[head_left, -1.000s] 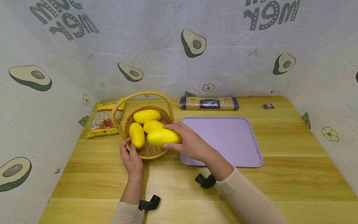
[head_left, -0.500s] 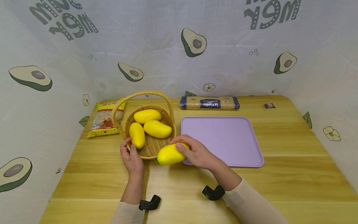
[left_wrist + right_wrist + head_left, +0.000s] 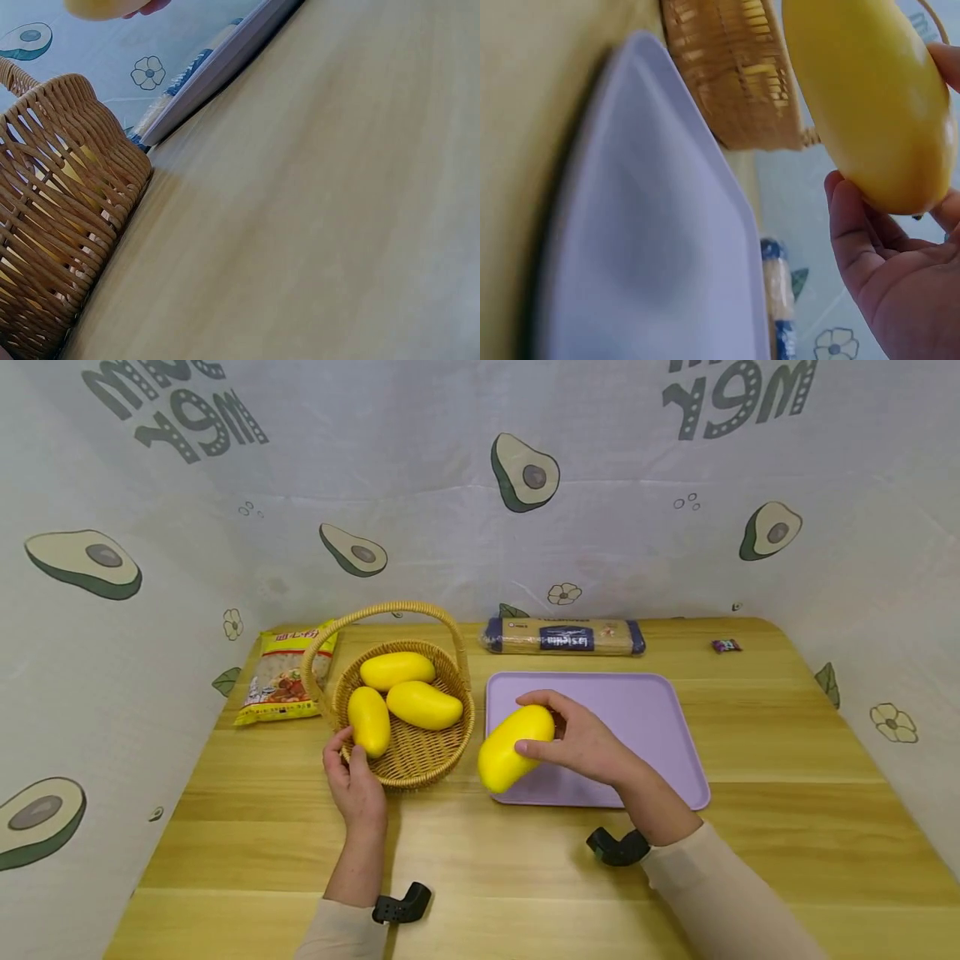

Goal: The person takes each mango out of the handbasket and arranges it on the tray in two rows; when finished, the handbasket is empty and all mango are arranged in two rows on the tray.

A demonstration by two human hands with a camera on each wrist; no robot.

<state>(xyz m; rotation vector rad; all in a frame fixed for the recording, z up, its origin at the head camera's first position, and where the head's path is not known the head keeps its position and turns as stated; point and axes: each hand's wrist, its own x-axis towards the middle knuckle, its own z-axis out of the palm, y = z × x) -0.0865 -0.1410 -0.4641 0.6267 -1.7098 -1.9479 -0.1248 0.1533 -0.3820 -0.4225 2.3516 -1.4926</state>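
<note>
Head view has my right hand (image 3: 588,749) gripping one smooth yellow mango (image 3: 514,747) above the near-left corner of the flat lilac plastic tray (image 3: 652,727), not yet set down, while my left hand (image 3: 352,779) curls on the round woven wicker basket (image 3: 420,760), three mangoes left inside.

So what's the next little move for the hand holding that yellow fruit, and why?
Probably lower it onto the purple tray. The right hand holds the fruit over the tray's near-left corner, not yet set down, while the left hand holds the basket rim.
</note>
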